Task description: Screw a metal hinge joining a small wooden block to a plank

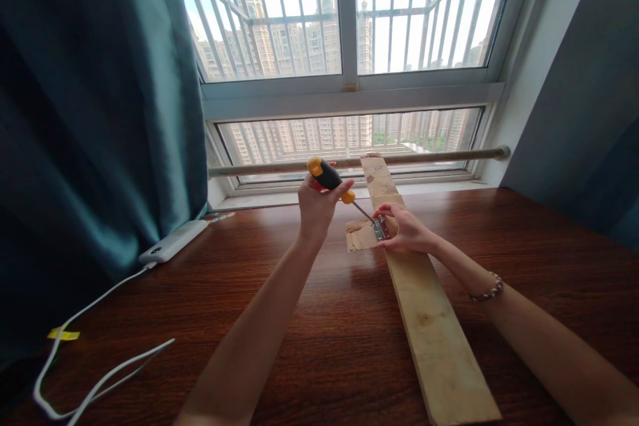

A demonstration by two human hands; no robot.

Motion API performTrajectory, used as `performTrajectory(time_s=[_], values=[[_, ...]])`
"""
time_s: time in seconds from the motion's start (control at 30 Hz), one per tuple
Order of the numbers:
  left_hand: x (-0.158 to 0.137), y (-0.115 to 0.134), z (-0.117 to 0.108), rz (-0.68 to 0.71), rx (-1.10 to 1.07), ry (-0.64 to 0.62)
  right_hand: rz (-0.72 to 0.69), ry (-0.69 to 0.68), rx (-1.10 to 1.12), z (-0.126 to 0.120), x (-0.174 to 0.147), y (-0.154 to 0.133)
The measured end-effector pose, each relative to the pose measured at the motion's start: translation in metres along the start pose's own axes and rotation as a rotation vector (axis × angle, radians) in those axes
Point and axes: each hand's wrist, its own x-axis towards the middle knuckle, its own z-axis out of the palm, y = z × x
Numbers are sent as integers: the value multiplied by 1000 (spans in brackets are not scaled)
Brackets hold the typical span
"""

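A dark wooden tabletop (319, 359) was seen below a barred window (289, 46) in the head view. A long plank (429, 306) was laid from near right to far centre, with a short wood piece (357, 239) at its left edge and a metal hinge (380, 230) where they met. The screwdriver (327, 174) was gripped by the closed left hand (317, 206), its shaft slanted down rightward, its tip at the hinge. The hinge was pinched from the right between parted thumb and fingers of the right hand (407, 229).

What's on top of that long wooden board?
A shiny metal piece sits at its left edge, where the screwdriver points. The right hand covers part of the board, so whatever lies under the palm is hidden.
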Motion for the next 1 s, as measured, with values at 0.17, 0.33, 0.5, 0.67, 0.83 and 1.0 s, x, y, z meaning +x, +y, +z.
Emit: performTrajectory(time_s=[0.17, 0.33, 0.5, 0.67, 0.83, 1.0], values=[[-11, 12, 8, 77, 51, -157, 9, 2, -5, 2, 0, 2], [-22, 12, 16, 160, -33, -342, 10, 2, 8, 2, 0, 2], [-27, 2, 21, 224, -10, -322, 11, 3, 17, 2, 0, 1], [-23, 3, 21, 205, 98, -257, 35, -7, 76, 2, -1, 1], [-21, 10, 21, 91, 30, -318, 27, 7, 16, 1, 0, -1], [-19, 22, 23, 114, -159, -454, 20, 16, 8, 2, 1, 1]])
